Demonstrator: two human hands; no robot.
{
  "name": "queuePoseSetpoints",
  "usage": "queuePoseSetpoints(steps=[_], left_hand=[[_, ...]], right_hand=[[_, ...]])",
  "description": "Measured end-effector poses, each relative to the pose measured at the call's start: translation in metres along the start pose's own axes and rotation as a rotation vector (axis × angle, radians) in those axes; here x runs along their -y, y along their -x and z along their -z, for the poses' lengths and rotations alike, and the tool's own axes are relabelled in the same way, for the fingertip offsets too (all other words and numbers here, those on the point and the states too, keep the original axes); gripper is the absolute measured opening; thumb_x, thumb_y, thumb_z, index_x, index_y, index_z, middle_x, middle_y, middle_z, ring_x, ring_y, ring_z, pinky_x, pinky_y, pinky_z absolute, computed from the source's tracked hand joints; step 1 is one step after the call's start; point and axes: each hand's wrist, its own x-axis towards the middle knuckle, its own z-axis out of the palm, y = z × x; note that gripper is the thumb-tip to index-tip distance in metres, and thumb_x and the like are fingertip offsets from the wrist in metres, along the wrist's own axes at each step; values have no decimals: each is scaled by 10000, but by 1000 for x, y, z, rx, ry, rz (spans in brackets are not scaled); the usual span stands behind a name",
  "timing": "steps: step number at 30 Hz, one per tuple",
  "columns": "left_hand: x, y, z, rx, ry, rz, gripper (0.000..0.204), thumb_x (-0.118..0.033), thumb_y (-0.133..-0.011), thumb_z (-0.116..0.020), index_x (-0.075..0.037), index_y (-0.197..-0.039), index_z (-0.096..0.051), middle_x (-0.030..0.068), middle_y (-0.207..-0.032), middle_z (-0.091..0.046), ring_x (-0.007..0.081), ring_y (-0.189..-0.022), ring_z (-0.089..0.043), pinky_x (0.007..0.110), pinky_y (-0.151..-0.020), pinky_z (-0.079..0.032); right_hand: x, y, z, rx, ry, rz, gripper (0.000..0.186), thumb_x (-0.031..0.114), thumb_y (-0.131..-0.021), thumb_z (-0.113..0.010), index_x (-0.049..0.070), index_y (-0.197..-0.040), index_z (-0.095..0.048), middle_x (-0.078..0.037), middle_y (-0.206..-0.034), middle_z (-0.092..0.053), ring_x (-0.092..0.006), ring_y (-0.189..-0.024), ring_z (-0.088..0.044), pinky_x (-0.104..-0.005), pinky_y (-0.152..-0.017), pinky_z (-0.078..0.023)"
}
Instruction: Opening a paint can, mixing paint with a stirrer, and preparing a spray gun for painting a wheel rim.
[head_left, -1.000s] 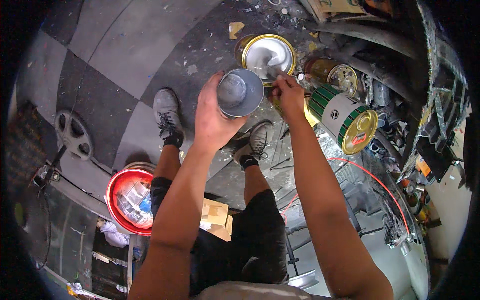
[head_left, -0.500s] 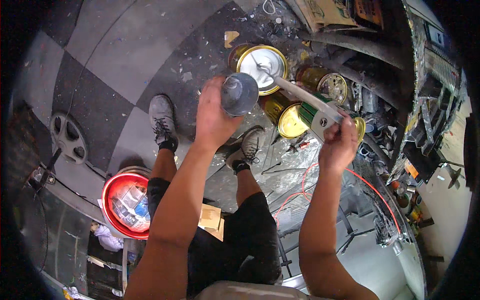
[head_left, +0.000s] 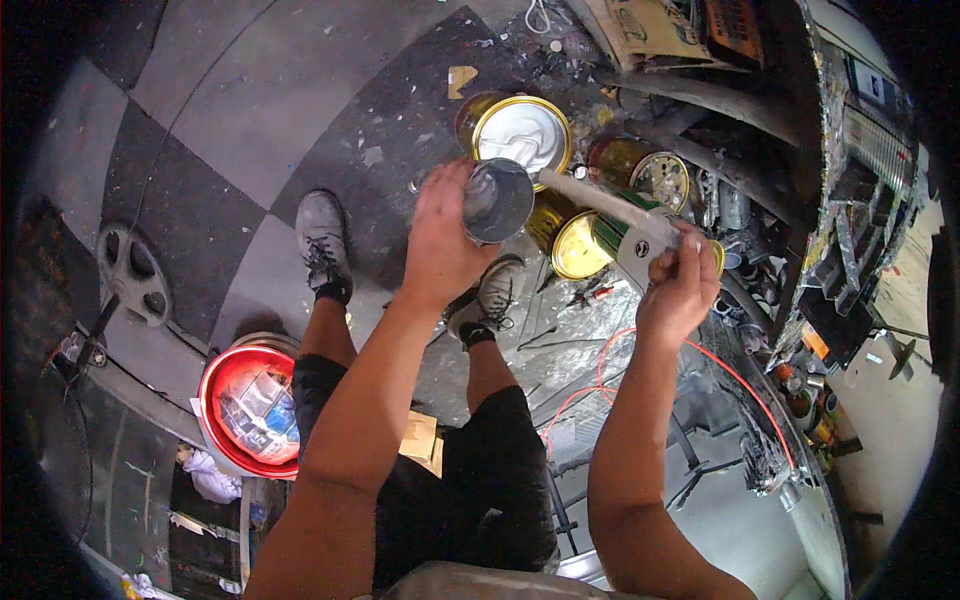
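My left hand (head_left: 440, 240) is wrapped around a grey see-through cup (head_left: 500, 205), its mouth facing up. In my right hand (head_left: 680, 285) is a flat, pale stirring stick (head_left: 605, 203), gripped by one end and slanting left. The stick's far end is at the cup's right rim; whether it touches is unclear. Just beyond the cup stands an open gold-rimmed can (head_left: 567, 150) of thick white paint (head_left: 522, 130). The cup's inside looks grey, and I cannot make out any contents.
Right of the paint can are a speckled-top can (head_left: 662, 180), a gold can (head_left: 580, 248) and a green-and-white can (head_left: 632, 250). A red-rimmed bucket (head_left: 208, 405) stands at left. A red hose (head_left: 740, 375) curves at right beside cluttered shelving (head_left: 840, 200).
The stick has come out of the white paint, its far end now at the cup's rim. My left hand has shifted the cup slightly right and nearer to me.
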Motion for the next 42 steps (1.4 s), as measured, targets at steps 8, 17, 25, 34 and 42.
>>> queuePoseSetpoints(steps=[8,17,25,34,42], left_hand=[[18,7,3,-25,-63,41,949,-89,-625,-897,6,-1458,-454,246,-1446,-534,457,-1385,-466,490,-1181,-383],[18,9,9,-23,-79,38,978,-74,-615,-898,4,-1475,-440,267,-1465,-518,457,-1394,-468,487,-1189,-382],[5,-3,5,21,-51,46,974,-67,-615,-893,1,-1474,-439,262,-1480,-505,458,-1421,-434,486,-1210,-356],[-5,-5,-5,47,0,-2,985,-71,-615,-911,-44,-1485,-449,207,-1521,-496,453,-1452,-406,500,-1213,-349],[1,-2,4,60,-57,29,982,-50,-601,-879,5,-1481,-444,269,-1488,-498,458,-1414,-444,479,-1215,-351]], right_hand=[[-120,-63,-98,333,717,-106,379,339,-972,-660,51,-1202,-747,-222,-1030,-747,-373,-946,-714,-443,-865,-535],[-77,-30,-56,80,167,-213,284,260,-1012,-645,39,-1146,-763,1,-771,-635,-71,-645,-478,-249,-569,-361],[25,36,13,124,-10,83,291,215,-1062,-582,-21,-1134,-737,7,-744,-595,-54,-642,-447,-226,-589,-347],[41,49,-2,146,196,169,285,214,-1062,-603,-28,-1140,-732,-3,-734,-619,-63,-648,-519,-228,-589,-391],[-29,-16,4,-122,55,-9,277,212,-1051,-577,-1,-1131,-735,-6,-775,-596,-69,-619,-488,-234,-559,-391]])
